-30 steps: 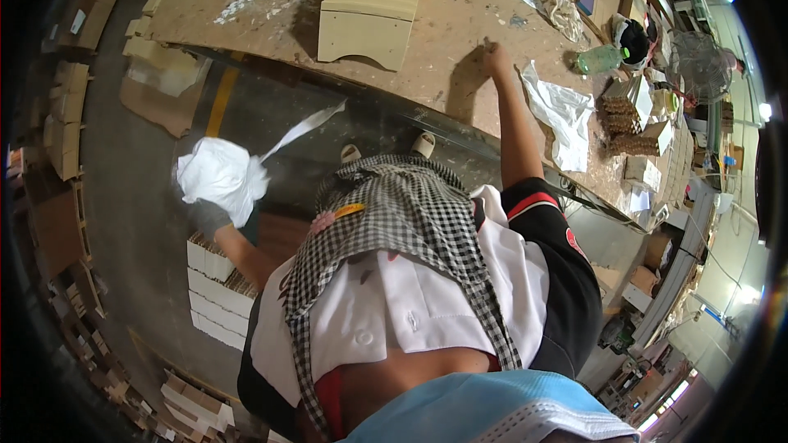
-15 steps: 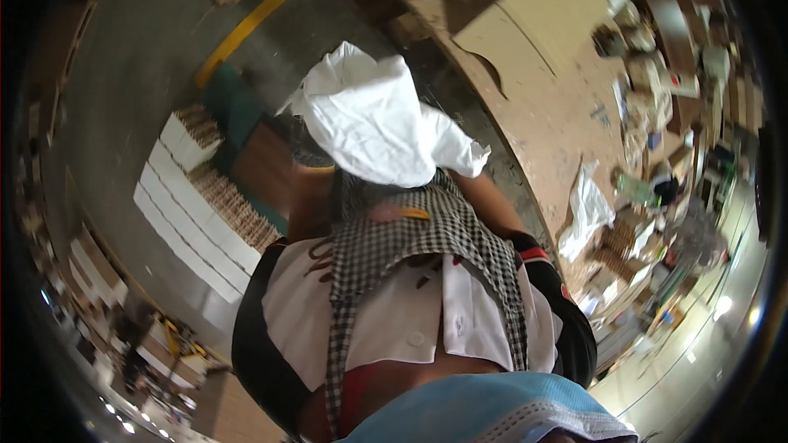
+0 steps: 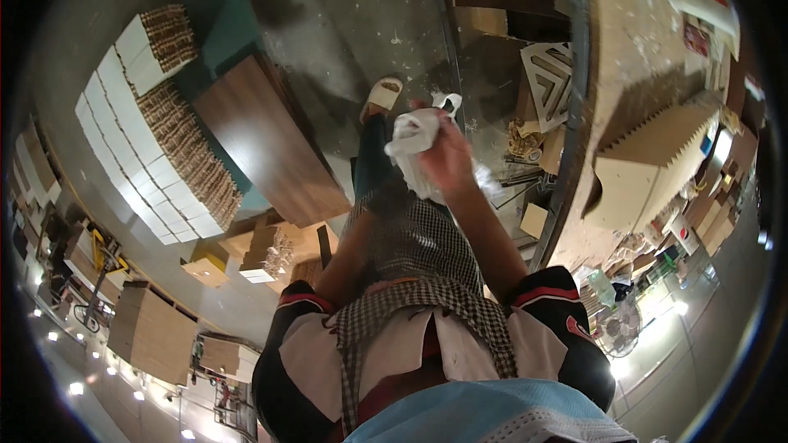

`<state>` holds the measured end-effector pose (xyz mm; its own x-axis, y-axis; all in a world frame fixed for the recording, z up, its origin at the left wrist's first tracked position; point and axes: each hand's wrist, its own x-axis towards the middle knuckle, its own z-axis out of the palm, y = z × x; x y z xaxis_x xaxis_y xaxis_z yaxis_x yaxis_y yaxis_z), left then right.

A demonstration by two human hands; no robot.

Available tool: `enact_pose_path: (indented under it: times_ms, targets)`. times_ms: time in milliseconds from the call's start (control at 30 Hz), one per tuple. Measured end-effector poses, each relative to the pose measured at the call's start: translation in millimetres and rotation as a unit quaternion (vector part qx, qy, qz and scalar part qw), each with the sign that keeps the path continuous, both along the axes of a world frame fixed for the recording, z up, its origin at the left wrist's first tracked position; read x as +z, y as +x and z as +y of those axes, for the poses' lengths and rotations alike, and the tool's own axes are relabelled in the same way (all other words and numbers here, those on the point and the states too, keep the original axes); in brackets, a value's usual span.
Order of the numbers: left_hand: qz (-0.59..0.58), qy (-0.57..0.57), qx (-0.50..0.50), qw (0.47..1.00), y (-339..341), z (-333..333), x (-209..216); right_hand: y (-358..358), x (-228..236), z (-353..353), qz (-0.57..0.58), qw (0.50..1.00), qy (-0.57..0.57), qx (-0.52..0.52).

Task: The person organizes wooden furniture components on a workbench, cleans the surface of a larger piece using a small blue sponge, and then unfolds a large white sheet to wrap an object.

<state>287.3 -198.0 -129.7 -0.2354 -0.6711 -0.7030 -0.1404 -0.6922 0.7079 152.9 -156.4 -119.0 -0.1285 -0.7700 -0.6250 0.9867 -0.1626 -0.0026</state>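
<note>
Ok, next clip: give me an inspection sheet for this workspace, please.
Surface: dusty workbench at right, grey floor below.
Job's things: crumpled white bag.
Clutter: cardboard block on bench, scraps under it.
Grippers: right hand grips the bag; left hand hidden behind it.
Cables: nothing seen.
Surroundings: stacked white boards, brown panel, sandal, fan.

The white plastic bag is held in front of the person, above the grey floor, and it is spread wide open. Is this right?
Not quite. The head view shows the white plastic bag crumpled into a bunch in the right hand, not spread open. It is indeed in front of the person, above the grey floor.
</note>
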Motion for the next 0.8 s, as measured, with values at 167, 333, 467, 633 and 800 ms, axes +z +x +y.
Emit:
enact_pose_path:
  times_ms: [167,333,467,633,800]
  targets:
    - [0.011,0.093,-0.011,0.996,8.5,17.6,-28.2,23.4,-26.4,-28.0,0.199,0.954,0.126,0.185]
    - [0.017,0.133,-0.026,0.991,-17.3,16.2,-68.4,-11.2,-25.3,-41.8,0.814,0.352,0.002,0.463]
    - [0.008,0.181,-0.035,0.983,-16.9,13.7,-83.4,-37.5,-62.4,-32.9,0.692,0.514,-0.060,0.503]
    - [0.009,-0.011,-0.174,0.985,12.5,27.4,-103.9,-88.9,-94.6,-34.1,0.530,0.642,0.135,0.538]
    - [0.112,0.213,0.053,0.969,83.0,31.9,-158.0,-231.2,-137.4,19.3,0.678,0.625,0.339,0.187]
